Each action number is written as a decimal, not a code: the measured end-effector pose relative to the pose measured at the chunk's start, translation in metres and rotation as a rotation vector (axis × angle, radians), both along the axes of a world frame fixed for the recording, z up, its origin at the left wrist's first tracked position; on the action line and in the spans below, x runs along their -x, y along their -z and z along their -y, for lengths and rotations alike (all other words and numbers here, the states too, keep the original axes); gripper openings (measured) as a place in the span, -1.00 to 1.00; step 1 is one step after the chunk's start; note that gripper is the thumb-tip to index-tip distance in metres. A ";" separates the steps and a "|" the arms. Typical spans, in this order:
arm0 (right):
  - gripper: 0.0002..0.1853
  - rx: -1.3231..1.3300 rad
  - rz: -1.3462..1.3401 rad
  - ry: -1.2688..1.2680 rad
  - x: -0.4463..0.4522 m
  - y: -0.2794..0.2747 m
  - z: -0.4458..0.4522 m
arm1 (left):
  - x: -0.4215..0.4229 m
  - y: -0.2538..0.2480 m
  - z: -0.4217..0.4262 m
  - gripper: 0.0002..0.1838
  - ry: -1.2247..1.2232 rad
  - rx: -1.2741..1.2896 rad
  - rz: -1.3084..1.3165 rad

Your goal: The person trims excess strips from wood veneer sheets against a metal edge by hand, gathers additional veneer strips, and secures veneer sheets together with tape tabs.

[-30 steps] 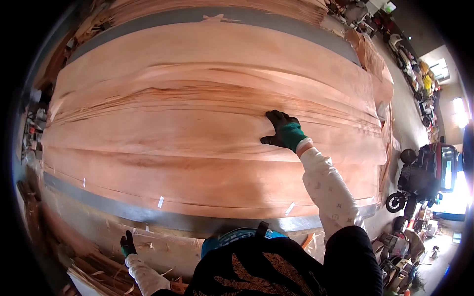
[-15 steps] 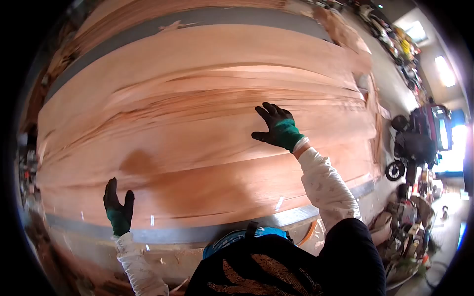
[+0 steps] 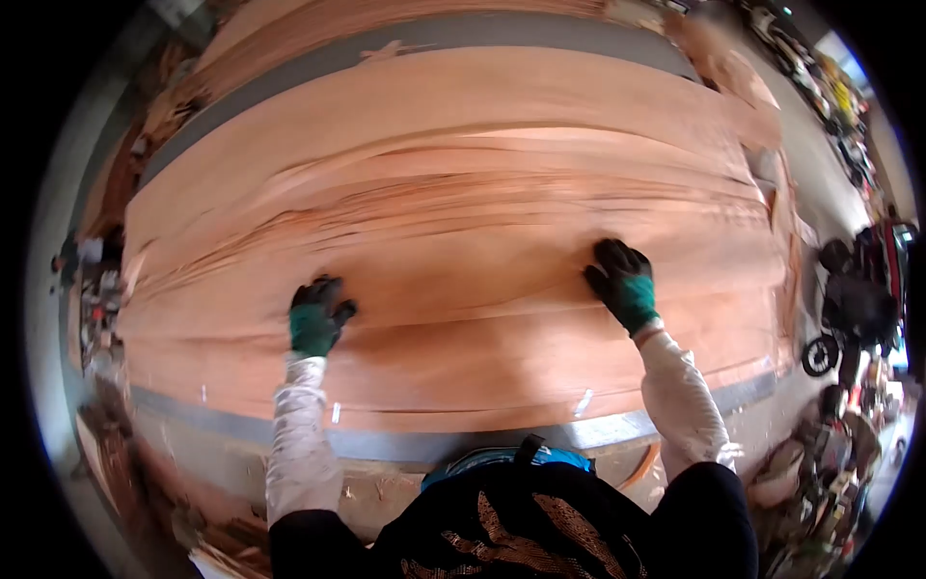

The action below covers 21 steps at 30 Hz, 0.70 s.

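Note:
Wide, thin sheets of reddish-brown wood veneer (image 3: pixel 473 275) lie overlapped and rippled across a grey-edged table. My left hand (image 3: pixel 318 316), in a black and green glove, rests on the veneer at the left, its thumb apart from the fingers. Farther right, my right hand (image 3: pixel 623 284) wears a matching glove and touches the same sheet, fingers forward and thumb out to the side. Both hands are just above a long sheet edge that crosses the stack. Neither shows anything held, though the fingertips are somewhat blurred.
The table's grey metal edge (image 3: pixel 415 444) runs close in front of my body. Beyond the stack is a grey strip (image 3: pixel 521 31) with a veneer scrap (image 3: pixel 386 51) on it. At the right stand a dark wheeled vehicle (image 3: pixel 858 289) and cluttered items (image 3: pixel 805 463).
My left hand has moved forward and right from near the table's front edge onto the veneer. My right hand has shifted right and slightly nearer, down onto the sheet. The view has shifted.

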State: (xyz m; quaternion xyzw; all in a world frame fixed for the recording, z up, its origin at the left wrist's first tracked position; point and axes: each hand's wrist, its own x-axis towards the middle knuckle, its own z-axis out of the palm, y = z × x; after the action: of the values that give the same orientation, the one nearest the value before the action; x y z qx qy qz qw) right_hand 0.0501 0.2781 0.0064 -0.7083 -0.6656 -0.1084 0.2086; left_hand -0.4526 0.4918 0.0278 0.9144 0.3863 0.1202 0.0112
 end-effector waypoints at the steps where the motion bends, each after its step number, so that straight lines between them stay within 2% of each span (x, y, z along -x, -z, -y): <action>1: -0.64 0.010 -0.008 -0.018 0.000 0.004 0.001 | 0.003 0.010 0.002 -0.53 0.023 -0.105 0.032; 4: -0.65 0.104 -0.082 -0.043 -0.003 0.011 0.003 | 0.006 0.014 0.003 -0.56 -0.049 -0.031 -0.015; 7: -0.57 0.138 -0.078 -0.033 0.006 -0.006 0.001 | -0.016 -0.024 0.004 -0.39 -0.184 0.118 -0.166; 8: -0.53 0.134 -0.060 -0.022 0.010 -0.015 -0.001 | -0.024 -0.030 0.002 -0.32 -0.126 0.101 -0.112; 9: -0.29 0.175 -0.115 0.037 0.016 -0.019 -0.002 | -0.034 -0.034 -0.001 -0.24 -0.061 0.085 -0.059; 10: -0.22 0.225 -0.112 0.033 0.021 -0.023 -0.004 | -0.045 -0.037 -0.001 -0.16 0.010 0.072 -0.005; 11: -0.16 0.275 -0.110 0.035 0.027 -0.024 -0.006 | -0.058 -0.042 -0.001 0.00 -0.003 0.226 -0.104; 13: 0.01 0.469 -0.119 0.013 0.035 -0.024 -0.011 | -0.083 -0.037 -0.007 0.00 0.020 0.264 -0.167; 15: -0.05 0.389 -0.040 -0.011 0.039 -0.016 -0.006 | -0.094 -0.015 -0.011 -0.02 0.025 0.245 -0.219; 18: -0.15 0.214 -0.024 -0.026 0.046 -0.007 0.002 | -0.103 -0.014 -0.007 -0.08 0.014 0.264 -0.344; 19: -0.19 0.154 -0.027 -0.030 0.050 -0.005 0.003 | -0.102 -0.013 -0.003 -0.18 0.038 0.196 -0.301; 21: -0.23 0.104 -0.031 -0.026 0.056 -0.004 0.007 | -0.100 -0.012 0.004 -0.23 0.028 0.216 -0.298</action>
State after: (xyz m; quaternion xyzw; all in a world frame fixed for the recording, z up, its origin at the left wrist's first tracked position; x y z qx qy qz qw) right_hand -0.0063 0.2709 0.0102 -0.7112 -0.6760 -0.0599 0.1832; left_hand -0.3530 0.4880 0.0397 0.9208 0.3818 -0.0592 0.0536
